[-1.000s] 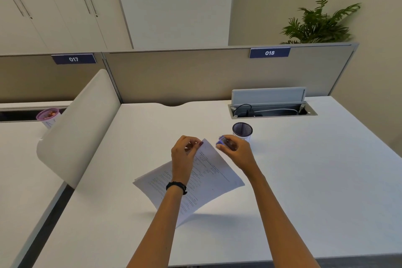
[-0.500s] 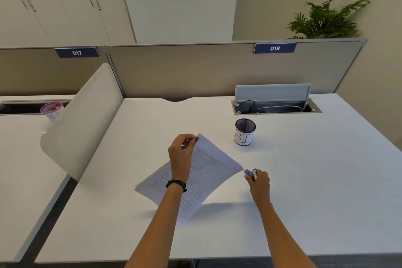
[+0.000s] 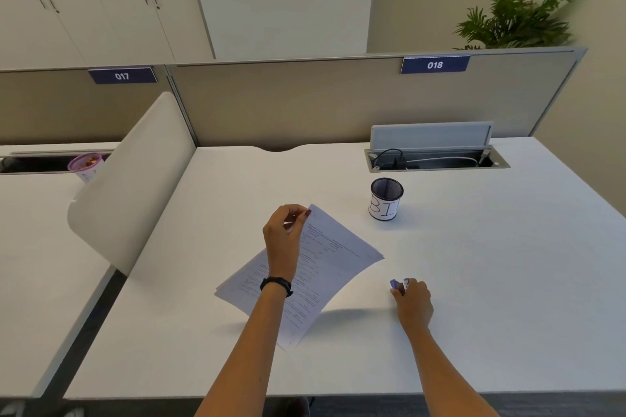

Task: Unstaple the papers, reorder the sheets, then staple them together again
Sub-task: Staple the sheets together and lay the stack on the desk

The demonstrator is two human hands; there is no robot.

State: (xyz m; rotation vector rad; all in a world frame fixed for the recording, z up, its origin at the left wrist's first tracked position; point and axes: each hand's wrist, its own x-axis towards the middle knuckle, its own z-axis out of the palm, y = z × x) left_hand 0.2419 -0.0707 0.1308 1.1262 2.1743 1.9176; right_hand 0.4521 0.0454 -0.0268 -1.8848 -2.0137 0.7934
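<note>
Now the papers (image 3: pixel 325 267) are held up over the middle of the table (image 3: pixel 508 281), not lying flat; a shadow falls on the table under them. Their long axis goes slanted, from the far corner down toward the near edge and to the left. The left hand (image 3: pixel 283 240) pinches this far corner between thumb and fingertips, so the sheets hang from it. Whether a staple sits in that corner is too small to see, but I think it is the bound corner.

The right hand (image 3: pixel 415 305) is low at the table, to the right of the papers and apart from them. Its fingers are curled around a small blue tool (image 3: pixel 398 284); if it is a remover or a stapler, I cannot tell. From this tool the pinched corner lies farther away and to the left, so I judge the right hand must bring it there. A mesh cup (image 3: pixel 386 200) stands beyond, toward the far edge.
</note>
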